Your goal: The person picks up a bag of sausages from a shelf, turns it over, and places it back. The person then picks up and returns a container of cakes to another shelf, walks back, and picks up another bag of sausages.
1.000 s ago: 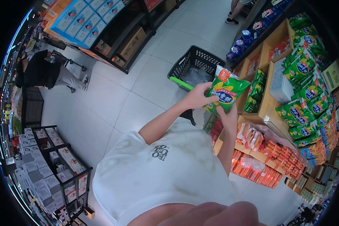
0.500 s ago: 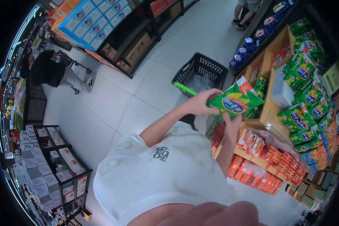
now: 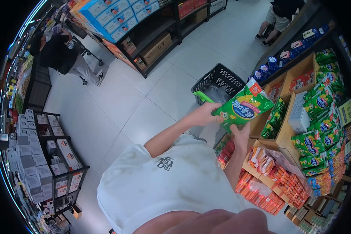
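Both of my hands hold a green snack bag (image 3: 243,106) with a blue label and a red-and-white corner. My left hand (image 3: 210,114) grips its left edge. My right hand (image 3: 241,134) closes on the lower edge, thumb over the front. The printed front faces up toward me. Beyond the bag, a black shopping basket (image 3: 234,79) with a green handle (image 3: 202,97) stands on the floor, with clear plastic inside. Right of my hands, matching green bags (image 3: 275,119) fill a wooden compartment.
More green bags (image 3: 323,103) are stacked on the right display above red sausage packs (image 3: 288,183). A price sign (image 3: 346,111) stands at its edge. A person with a cart (image 3: 62,54) is at the far left; another person (image 3: 279,19) stands at the top. Grey boxes (image 3: 33,160) fill the left rack.
The bag has tilted in my hands, so its label is turned more upright. The view has shifted, and the basket appears further right. More of the person at the top shows.
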Demonstrator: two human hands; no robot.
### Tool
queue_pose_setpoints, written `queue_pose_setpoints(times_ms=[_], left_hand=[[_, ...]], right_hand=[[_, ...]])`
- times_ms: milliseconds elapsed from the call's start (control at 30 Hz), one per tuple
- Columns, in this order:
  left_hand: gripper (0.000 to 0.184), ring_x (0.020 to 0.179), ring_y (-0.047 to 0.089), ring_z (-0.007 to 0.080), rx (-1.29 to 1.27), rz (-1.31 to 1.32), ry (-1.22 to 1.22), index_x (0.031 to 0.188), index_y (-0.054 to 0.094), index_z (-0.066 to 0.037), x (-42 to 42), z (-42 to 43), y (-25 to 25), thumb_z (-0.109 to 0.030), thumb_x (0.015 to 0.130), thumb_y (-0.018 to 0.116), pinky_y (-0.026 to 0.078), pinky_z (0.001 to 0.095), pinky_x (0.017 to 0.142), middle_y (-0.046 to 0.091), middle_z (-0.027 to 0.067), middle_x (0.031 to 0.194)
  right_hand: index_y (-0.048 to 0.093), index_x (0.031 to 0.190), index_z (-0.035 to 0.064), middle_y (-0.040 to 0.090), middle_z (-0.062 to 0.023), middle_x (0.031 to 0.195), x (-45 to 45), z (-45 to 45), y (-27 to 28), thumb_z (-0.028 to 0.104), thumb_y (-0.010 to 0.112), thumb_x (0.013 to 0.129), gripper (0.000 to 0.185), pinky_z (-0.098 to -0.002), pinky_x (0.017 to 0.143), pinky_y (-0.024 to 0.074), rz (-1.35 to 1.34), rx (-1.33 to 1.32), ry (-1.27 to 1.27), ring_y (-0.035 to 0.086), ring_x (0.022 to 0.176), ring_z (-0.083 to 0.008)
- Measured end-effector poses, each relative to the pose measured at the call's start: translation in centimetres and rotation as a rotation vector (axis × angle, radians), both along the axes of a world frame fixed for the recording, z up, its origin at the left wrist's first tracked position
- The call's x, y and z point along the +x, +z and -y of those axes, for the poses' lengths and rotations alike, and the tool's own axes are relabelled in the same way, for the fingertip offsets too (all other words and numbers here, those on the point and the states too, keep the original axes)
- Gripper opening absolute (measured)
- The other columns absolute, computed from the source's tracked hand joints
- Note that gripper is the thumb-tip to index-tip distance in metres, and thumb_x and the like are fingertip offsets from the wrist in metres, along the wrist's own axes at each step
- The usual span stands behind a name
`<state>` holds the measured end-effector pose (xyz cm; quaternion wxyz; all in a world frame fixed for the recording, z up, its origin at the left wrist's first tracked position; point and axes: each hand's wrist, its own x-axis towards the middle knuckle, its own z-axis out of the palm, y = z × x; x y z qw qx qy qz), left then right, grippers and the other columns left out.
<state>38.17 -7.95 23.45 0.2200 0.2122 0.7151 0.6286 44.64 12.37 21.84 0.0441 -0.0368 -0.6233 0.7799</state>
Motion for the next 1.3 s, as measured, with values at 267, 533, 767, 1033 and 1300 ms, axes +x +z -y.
queue_pose_setpoints(times_ms=[267,533,767,1033,1300], left_hand=[[0.031,0.084,0.056,0.0096,0.248,-0.027,0.314,0.104,0.061,0.003,3.3,7.9,-0.2,-0.008,0.077,0.072,0.047,0.0283,0.077,0.066,0.0058,0.089],[0.054,0.106,0.059,0.0184,0.04,-0.089,0.225,0.118,0.06,0.002,5.4,15.3,0.6,-0.018,0.072,0.08,0.044,0.0333,0.094,0.066,0.0132,0.111],[0.059,0.107,0.061,0.0278,-0.149,-0.273,0.216,0.116,0.06,0.002,6.0,18.5,1.4,-0.02,0.067,0.082,0.044,0.036,0.095,0.066,0.0178,0.113],[0.058,0.106,0.062,0.0244,0.025,-0.104,0.289,0.115,0.06,0.002,6.4,17.8,1.5,-0.017,0.066,0.083,0.044,0.0353,0.095,0.067,0.0167,0.11],[0.055,0.107,0.061,0.0209,0.048,-0.069,0.272,0.114,0.062,-0.001,4.2,12.6,-0.1,-0.013,0.065,0.083,0.043,0.0344,0.097,0.068,0.0121,0.109]], right_hand=[[0.059,0.112,-0.0016,0.065,-0.004,0.103,-0.7,9.2,1.9,0.005,0.079,0.075,0.042,-0.0279,0.079,0.0481,0.056,0.152,0.356,0.059,0.09,-0.0122],[0.065,0.102,-0.0023,0.069,-0.0057,0.096,0.4,14.9,2.7,0.002,0.079,0.073,0.033,-0.0292,0.077,0.0488,0.027,0.277,0.406,0.061,0.084,-0.0119],[0.064,0.102,-0.0024,0.068,-0.0055,0.096,0.5,17.0,2.9,0.002,0.078,0.073,0.033,-0.0292,0.077,0.0487,0.032,0.333,0.488,0.06,0.084,-0.0125],[0.065,0.101,-0.0019,0.07,-0.0058,0.093,0.0,17.0,3.4,0.005,0.08,0.073,0.033,-0.0298,0.076,0.0495,0.018,0.373,0.493,0.062,0.083,-0.012],[0.065,0.102,-0.0026,0.071,-0.0085,0.091,-1.0,12.3,2.4,0.006,0.082,0.069,0.038,-0.0307,0.076,0.0502,-0.02,0.445,0.357,0.064,0.082,-0.0136]])
